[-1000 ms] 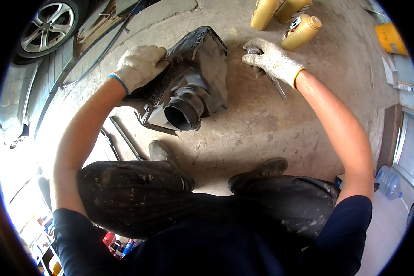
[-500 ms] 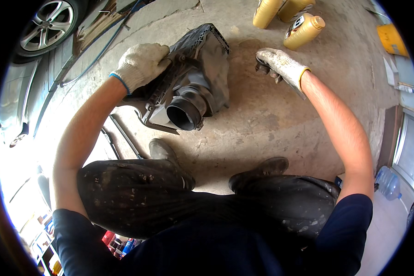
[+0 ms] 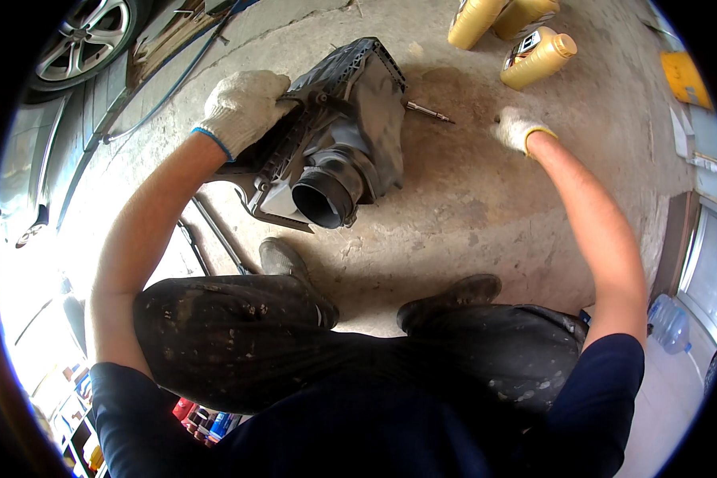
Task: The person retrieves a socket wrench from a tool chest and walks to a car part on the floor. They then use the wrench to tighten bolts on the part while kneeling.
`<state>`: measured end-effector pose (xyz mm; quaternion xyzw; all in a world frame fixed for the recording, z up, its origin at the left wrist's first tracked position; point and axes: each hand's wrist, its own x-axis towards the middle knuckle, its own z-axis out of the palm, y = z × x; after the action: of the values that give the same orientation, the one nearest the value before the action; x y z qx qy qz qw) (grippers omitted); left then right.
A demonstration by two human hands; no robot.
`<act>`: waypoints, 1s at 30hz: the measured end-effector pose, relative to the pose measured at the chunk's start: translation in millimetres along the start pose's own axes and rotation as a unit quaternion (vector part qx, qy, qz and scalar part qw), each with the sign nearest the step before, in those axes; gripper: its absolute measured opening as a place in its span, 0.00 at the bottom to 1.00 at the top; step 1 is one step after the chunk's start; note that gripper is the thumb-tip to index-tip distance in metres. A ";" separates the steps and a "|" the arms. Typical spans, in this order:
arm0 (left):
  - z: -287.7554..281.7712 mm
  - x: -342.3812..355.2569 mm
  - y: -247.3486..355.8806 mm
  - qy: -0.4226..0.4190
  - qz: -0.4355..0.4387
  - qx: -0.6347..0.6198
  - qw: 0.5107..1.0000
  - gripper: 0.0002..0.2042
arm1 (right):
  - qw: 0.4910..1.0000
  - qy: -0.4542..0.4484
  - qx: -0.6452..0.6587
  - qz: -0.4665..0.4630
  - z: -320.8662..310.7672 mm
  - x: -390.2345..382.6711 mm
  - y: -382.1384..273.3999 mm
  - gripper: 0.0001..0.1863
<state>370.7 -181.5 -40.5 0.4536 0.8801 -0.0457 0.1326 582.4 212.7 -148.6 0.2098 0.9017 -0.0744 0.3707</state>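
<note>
A black plastic car air filter housing [image 3: 382, 111] rests on the concrete floor ahead of me, its round duct mouth [image 3: 324, 199] facing me. My left hand [image 3: 247, 99], in a white knit glove, is closed over the housing's upper left edge; the fingertips are hidden behind it. A slim metal hand tool [image 3: 430, 111], like a screwdriver or socket extension, lies on the floor against the housing's right side. To the right of it, my gloved right hand [image 3: 520, 131] is curled into a loose fist, slightly blurred, with nothing seen sticking out of it.
Several gold plastic bottles [image 3: 538, 60] stand beyond my right hand. A car wheel [image 3: 84, 36] and a hose [image 3: 171, 88] are at the far left. Dark rods [image 3: 219, 235] lie by my left boot [image 3: 283, 259]. A clear water jug [image 3: 671, 325] sits at the right.
The metal tool has left my right hand and now lies beside the housing. My right hand has drawn back toward the right and curled up. My left hand keeps its hold.
</note>
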 end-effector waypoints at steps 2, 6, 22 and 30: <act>6.1 -1.7 -3.9 0.021 0.015 0.001 1.000 0.18 | 0.996 -0.019 -0.090 -0.007 11.8 -1.9 -1.8 0.19; 5.9 -0.6 -4.9 0.005 -0.003 0.006 1.000 0.18 | 0.981 0.103 -0.116 -0.119 15.3 11.7 -33.4 0.16; 11.0 14.9 -9.8 -0.015 0.023 0.022 0.999 0.17 | 0.989 0.084 0.048 -0.108 54.4 61.2 -104.2 0.17; -6.5 13.4 -2.5 -0.059 -0.004 -0.004 0.998 0.15 | 0.945 0.244 0.163 -0.147 -61.9 18.6 -77.4 0.20</act>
<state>360.0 -171.2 -38.0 0.4457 0.8729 -0.0693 0.1859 497.6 167.0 -119.1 0.1440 0.9609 -0.2207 0.0853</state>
